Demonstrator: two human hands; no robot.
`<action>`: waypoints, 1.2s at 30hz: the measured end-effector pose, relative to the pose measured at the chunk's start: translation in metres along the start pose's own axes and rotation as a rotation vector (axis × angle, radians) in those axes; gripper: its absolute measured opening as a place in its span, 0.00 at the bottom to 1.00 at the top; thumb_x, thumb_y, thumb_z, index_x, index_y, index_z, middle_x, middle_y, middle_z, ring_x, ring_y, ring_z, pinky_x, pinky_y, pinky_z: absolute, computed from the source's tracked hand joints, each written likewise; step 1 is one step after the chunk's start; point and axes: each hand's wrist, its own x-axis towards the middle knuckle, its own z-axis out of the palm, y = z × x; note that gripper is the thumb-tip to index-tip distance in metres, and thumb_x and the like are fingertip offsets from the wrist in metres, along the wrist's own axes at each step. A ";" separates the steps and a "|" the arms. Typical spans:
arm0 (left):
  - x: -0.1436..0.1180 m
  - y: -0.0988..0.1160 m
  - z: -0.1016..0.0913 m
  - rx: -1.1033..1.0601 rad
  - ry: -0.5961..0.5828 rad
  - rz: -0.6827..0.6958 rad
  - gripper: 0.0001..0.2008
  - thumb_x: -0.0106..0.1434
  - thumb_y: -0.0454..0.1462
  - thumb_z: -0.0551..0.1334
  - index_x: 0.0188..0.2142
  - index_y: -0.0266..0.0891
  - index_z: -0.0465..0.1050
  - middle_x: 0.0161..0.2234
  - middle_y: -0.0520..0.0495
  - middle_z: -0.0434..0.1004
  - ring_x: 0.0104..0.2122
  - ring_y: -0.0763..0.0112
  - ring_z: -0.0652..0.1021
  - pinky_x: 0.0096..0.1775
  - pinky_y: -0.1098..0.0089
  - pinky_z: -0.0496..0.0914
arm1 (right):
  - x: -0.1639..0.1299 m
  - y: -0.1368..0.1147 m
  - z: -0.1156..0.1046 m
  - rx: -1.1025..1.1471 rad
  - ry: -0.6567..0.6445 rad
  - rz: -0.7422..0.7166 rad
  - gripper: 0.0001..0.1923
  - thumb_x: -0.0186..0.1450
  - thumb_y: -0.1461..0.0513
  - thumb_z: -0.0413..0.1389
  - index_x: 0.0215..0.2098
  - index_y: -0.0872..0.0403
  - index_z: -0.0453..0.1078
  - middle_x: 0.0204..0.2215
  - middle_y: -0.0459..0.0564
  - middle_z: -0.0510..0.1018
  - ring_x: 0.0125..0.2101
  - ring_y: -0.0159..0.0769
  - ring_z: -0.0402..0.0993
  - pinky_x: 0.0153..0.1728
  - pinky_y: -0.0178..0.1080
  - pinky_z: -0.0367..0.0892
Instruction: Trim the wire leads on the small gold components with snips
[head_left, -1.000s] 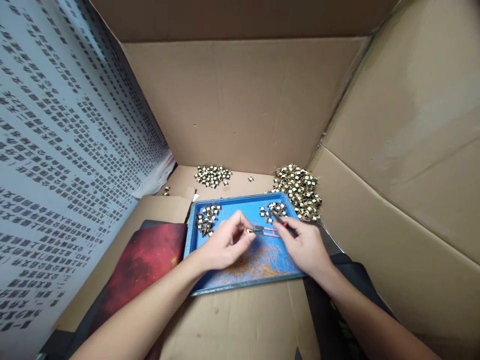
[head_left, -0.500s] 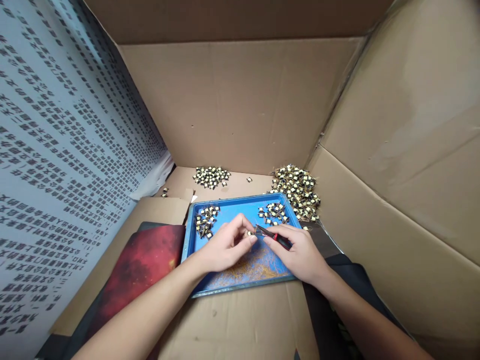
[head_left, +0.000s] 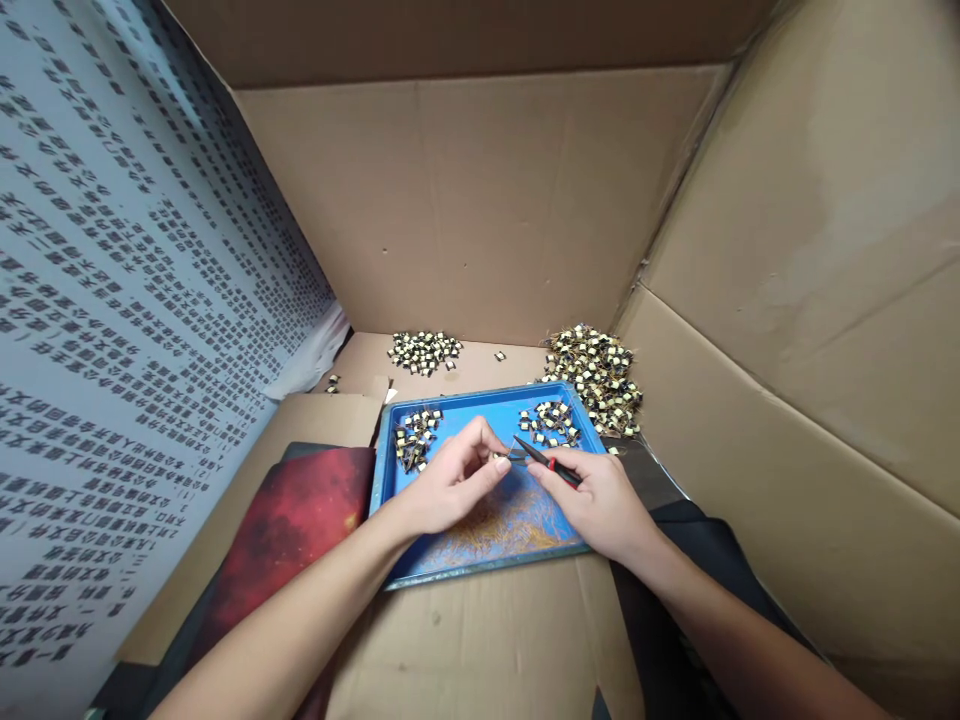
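Note:
My left hand (head_left: 448, 482) pinches one small yellow-and-black component (head_left: 498, 459) between thumb and fingertips over the blue tray (head_left: 480, 402). My right hand (head_left: 600, 498) grips small red-handled cutters (head_left: 541, 459), whose tips touch that component. On the tray lie a small group of components (head_left: 415, 438) at the left and another group (head_left: 550, 424) at the right. Thin golden wire clippings (head_left: 501, 530) cover the tray's near part below my hands.
Cardboard walls enclose the space at the back and right. A printed sheet (head_left: 112, 300) stands on the left. A large pile of components (head_left: 596, 377) and a smaller pile (head_left: 424, 351) lie behind the tray. A dark red mat (head_left: 285, 530) lies left of it.
The right hand turned the cutters from lying flat to angled, tips up-left against the held component. Both hands stayed over the tray's middle; the view shifted slightly.

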 end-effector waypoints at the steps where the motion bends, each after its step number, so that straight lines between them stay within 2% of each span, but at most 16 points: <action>1: -0.001 0.001 0.000 0.017 -0.006 0.001 0.14 0.73 0.48 0.59 0.40 0.39 0.64 0.34 0.51 0.67 0.30 0.72 0.66 0.33 0.70 0.62 | 0.002 0.003 -0.002 0.001 0.059 0.018 0.17 0.71 0.52 0.57 0.34 0.55 0.80 0.22 0.44 0.77 0.20 0.31 0.64 0.22 0.34 0.58; 2: -0.001 0.002 0.001 0.033 -0.013 0.002 0.14 0.73 0.48 0.60 0.40 0.39 0.64 0.34 0.50 0.67 0.30 0.72 0.67 0.33 0.70 0.63 | 0.005 0.007 -0.004 0.006 0.168 0.054 0.19 0.71 0.51 0.57 0.32 0.55 0.79 0.20 0.44 0.75 0.19 0.31 0.63 0.21 0.34 0.58; 5: 0.001 0.002 0.001 0.005 0.009 0.014 0.13 0.73 0.47 0.61 0.41 0.39 0.66 0.33 0.50 0.69 0.31 0.72 0.70 0.34 0.70 0.65 | 0.011 0.017 -0.008 -0.038 0.235 0.085 0.21 0.71 0.48 0.56 0.30 0.55 0.77 0.19 0.44 0.73 0.20 0.33 0.65 0.22 0.34 0.58; 8: 0.007 -0.002 -0.001 -0.161 0.095 0.074 0.11 0.73 0.44 0.62 0.44 0.40 0.64 0.34 0.49 0.74 0.35 0.70 0.75 0.40 0.68 0.68 | 0.011 0.021 -0.005 -0.126 0.149 -0.021 0.13 0.71 0.54 0.57 0.40 0.53 0.80 0.30 0.48 0.81 0.25 0.36 0.73 0.28 0.36 0.65; 10: 0.010 -0.006 -0.001 -0.243 0.104 0.103 0.10 0.74 0.42 0.62 0.46 0.40 0.62 0.36 0.47 0.77 0.37 0.70 0.76 0.43 0.68 0.69 | 0.008 0.019 -0.001 -0.226 0.082 -0.101 0.11 0.71 0.57 0.58 0.45 0.51 0.81 0.36 0.50 0.83 0.32 0.39 0.77 0.34 0.38 0.69; 15: 0.009 -0.009 0.005 -0.347 0.058 0.111 0.08 0.76 0.40 0.59 0.47 0.39 0.62 0.40 0.43 0.81 0.33 0.73 0.75 0.38 0.70 0.69 | -0.002 0.012 0.007 -0.326 -0.054 -0.241 0.10 0.70 0.62 0.58 0.47 0.50 0.79 0.40 0.52 0.82 0.42 0.45 0.76 0.45 0.45 0.70; 18: 0.008 -0.009 0.007 -0.370 0.054 0.116 0.08 0.76 0.40 0.59 0.47 0.39 0.62 0.40 0.42 0.82 0.32 0.74 0.74 0.36 0.71 0.68 | -0.004 0.012 0.010 -0.318 -0.086 -0.288 0.09 0.70 0.64 0.59 0.47 0.50 0.79 0.40 0.52 0.82 0.42 0.46 0.76 0.46 0.46 0.70; 22: 0.007 -0.010 0.006 -0.347 0.077 0.122 0.07 0.76 0.39 0.59 0.48 0.39 0.63 0.40 0.42 0.82 0.33 0.73 0.75 0.37 0.71 0.68 | -0.003 0.015 0.010 -0.327 -0.070 -0.275 0.09 0.69 0.64 0.61 0.47 0.50 0.79 0.40 0.52 0.82 0.42 0.46 0.76 0.44 0.46 0.70; 29: 0.007 -0.009 0.003 -0.256 0.123 0.148 0.06 0.73 0.37 0.63 0.47 0.39 0.69 0.45 0.43 0.78 0.45 0.68 0.77 0.47 0.68 0.70 | -0.004 0.017 0.009 -0.321 -0.148 -0.365 0.10 0.66 0.67 0.64 0.45 0.51 0.77 0.39 0.51 0.82 0.42 0.46 0.75 0.45 0.47 0.70; 36: 0.007 -0.009 0.002 -0.209 0.096 0.127 0.09 0.72 0.37 0.64 0.49 0.40 0.69 0.49 0.42 0.79 0.48 0.65 0.79 0.51 0.64 0.71 | -0.004 0.019 0.008 -0.310 -0.153 -0.408 0.09 0.65 0.67 0.63 0.44 0.52 0.76 0.39 0.52 0.82 0.42 0.46 0.76 0.46 0.47 0.69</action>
